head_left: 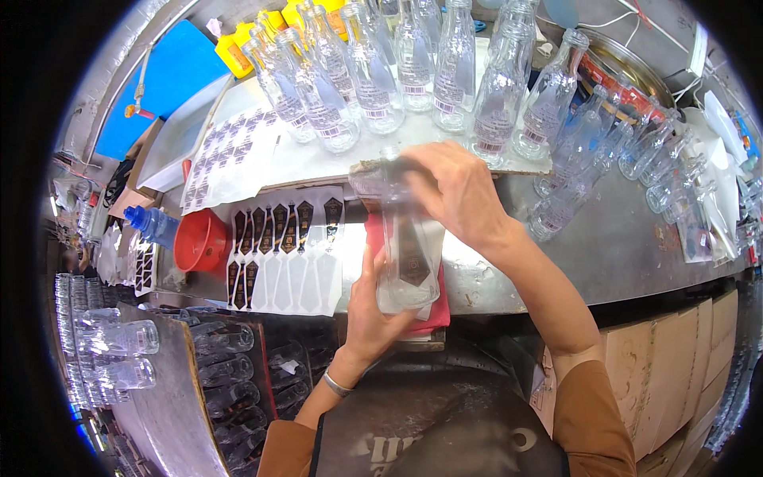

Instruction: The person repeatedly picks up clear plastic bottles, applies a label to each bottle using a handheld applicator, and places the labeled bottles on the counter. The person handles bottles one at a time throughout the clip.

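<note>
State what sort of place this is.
Most likely a small bottle-labelling workshop: many clear bottles stand crowded together, a partly used sheet of dark labels lies on the metal bench, and cartons stand at the lower right.

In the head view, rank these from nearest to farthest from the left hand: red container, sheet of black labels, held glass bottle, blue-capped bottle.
From the left hand:
1. Held glass bottle, in its grasp
2. Sheet of black labels, to its left
3. Red container, left of the sheet
4. Blue-capped bottle, farthest left
</note>
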`<move>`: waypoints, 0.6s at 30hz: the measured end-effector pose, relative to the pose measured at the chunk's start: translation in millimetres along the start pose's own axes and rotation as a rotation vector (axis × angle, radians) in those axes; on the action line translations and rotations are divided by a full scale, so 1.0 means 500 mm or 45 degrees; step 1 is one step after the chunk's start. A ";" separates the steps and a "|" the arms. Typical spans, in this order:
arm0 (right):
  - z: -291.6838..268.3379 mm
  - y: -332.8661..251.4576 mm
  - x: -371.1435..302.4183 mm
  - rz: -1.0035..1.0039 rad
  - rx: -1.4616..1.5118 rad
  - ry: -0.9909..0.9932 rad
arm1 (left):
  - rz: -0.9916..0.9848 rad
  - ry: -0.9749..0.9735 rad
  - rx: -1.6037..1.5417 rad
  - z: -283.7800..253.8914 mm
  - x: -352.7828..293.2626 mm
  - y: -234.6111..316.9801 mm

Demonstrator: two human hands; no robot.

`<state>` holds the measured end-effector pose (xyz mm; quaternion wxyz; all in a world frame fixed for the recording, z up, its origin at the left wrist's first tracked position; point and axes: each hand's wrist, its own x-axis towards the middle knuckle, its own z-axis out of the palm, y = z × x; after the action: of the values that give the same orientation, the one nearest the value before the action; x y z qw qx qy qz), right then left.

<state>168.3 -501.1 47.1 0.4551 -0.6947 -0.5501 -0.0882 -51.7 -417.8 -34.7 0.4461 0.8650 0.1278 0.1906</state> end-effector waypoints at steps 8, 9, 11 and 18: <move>0.008 -0.026 -0.023 -0.129 -0.018 0.068 | 0.036 0.059 0.007 0.004 -0.003 0.006; 0.008 -0.040 -0.049 -0.171 0.000 -0.082 | 0.050 0.055 0.019 0.003 -0.002 0.007; 0.010 -0.080 -0.136 -0.248 0.144 -0.284 | 0.123 0.092 -0.059 0.006 -0.004 -0.003; 0.009 -0.008 -0.065 0.087 0.192 0.033 | 0.141 0.099 0.139 0.000 -0.003 0.021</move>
<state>150.7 -520.0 26.3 0.5159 -0.6756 -0.5252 -0.0402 -52.5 -424.6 -26.4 0.3819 0.8857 0.1071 0.2411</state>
